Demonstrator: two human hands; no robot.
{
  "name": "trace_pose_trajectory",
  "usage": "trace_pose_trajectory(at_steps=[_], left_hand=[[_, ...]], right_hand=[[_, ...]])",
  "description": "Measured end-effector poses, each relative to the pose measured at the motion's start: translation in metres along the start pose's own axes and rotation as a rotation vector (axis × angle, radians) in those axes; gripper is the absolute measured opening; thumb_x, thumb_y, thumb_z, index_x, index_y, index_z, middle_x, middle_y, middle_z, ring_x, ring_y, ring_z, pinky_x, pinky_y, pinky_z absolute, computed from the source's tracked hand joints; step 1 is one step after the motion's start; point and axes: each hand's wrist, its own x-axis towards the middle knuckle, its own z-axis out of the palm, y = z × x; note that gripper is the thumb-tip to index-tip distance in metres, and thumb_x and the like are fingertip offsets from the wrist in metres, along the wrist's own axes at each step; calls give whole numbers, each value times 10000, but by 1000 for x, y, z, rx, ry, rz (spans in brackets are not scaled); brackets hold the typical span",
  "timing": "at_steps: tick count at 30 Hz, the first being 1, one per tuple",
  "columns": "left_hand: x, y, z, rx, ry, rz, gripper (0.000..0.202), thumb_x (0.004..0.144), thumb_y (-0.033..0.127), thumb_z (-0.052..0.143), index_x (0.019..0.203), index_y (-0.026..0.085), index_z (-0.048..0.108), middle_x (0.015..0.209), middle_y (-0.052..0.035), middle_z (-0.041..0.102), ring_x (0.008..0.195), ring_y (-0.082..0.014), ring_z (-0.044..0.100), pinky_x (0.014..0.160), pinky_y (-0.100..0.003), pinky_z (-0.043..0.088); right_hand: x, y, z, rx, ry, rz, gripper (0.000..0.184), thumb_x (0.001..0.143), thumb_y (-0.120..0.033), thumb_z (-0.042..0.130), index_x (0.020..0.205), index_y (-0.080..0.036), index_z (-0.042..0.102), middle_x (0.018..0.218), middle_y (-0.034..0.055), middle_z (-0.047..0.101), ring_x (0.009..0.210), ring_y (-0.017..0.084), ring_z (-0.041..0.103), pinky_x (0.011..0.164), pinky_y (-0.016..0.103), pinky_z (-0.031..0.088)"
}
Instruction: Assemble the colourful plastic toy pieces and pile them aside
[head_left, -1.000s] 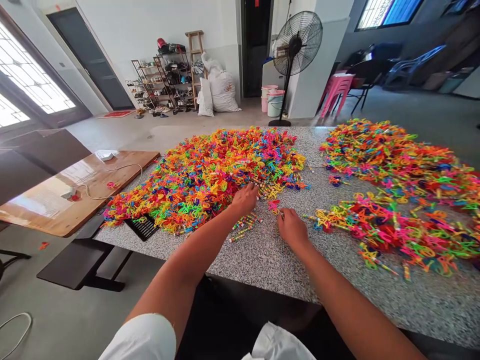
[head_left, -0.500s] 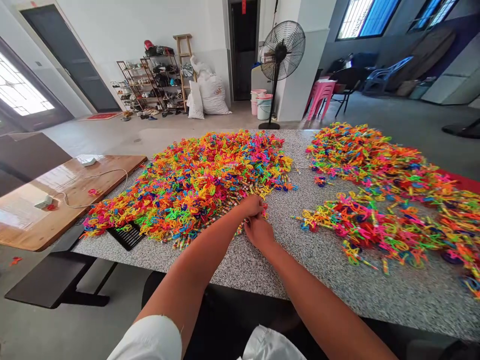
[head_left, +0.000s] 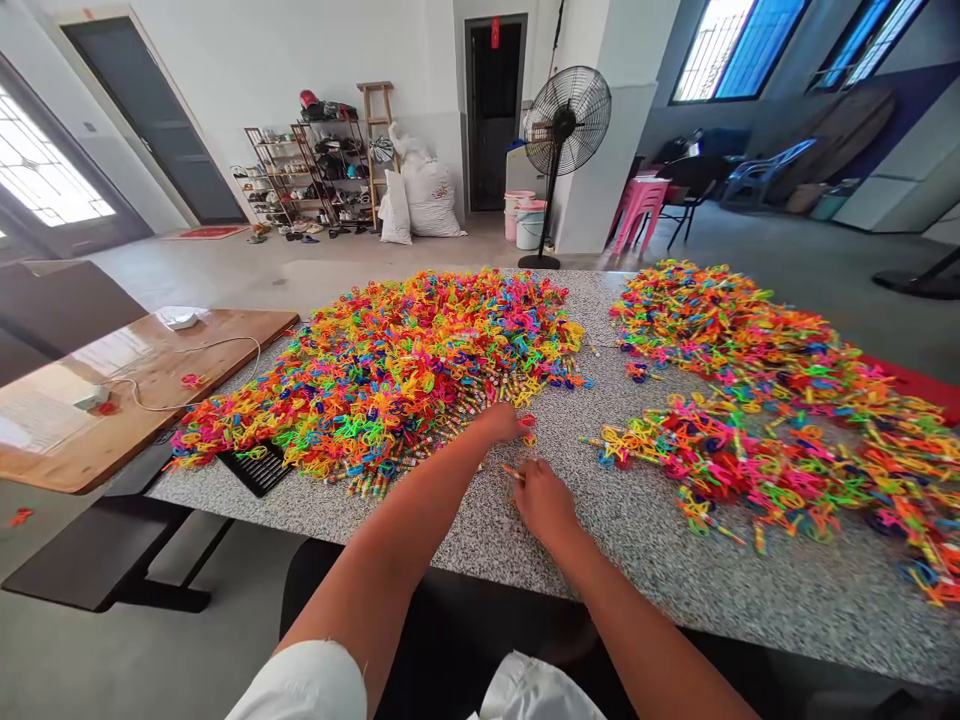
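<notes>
A big heap of bright plastic loop pieces (head_left: 405, 360) covers the left half of a speckled stone table (head_left: 637, 530). My left hand (head_left: 501, 424) rests at the heap's near edge, fingers curled on a small red piece. My right hand (head_left: 541, 498) lies just in front of it, pinching a thin striped stick. Several more striped sticks (head_left: 375, 482) lie along the heap's front edge. Another sprawl of coloured pieces (head_left: 757, 400) fills the table's right side.
A black grille-like object (head_left: 256, 470) pokes out under the heap's left corner. A wooden table (head_left: 112, 390) with a white cable and adapter stands to the left. Beyond are a standing fan (head_left: 564, 135), a shoe rack (head_left: 315, 170), white sacks, buckets and pink stools.
My hands met at the heap's edge half a second ago and have now parted: the right hand has drawn back toward me with a stick, the left stays at the heap.
</notes>
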Motion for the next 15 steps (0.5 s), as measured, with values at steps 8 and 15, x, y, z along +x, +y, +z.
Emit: trace_pose_trajectory(at_steps=[8, 15], left_hand=[[-38, -1, 11, -350, 38, 59, 176, 787, 313, 718, 838, 177, 618, 743, -19, 655, 765, -184, 645, 689, -258, 486], [-121, -25, 8, -1171, 1, 86, 374, 778, 441, 780, 952, 174, 584, 829, -9, 634, 716, -122, 622, 678, -255, 521]], right_hand=[[-17, 29, -8, -2, 7, -105, 206, 984, -221, 516, 1041, -159, 704, 1087, 146, 686, 907, 253, 694, 766, 334, 465], [-18, 28, -8, 1113, 94, 211, 130, 823, -346, 650, 843, -230, 594, 651, -14, 620, 545, 170, 558, 552, 299, 451]])
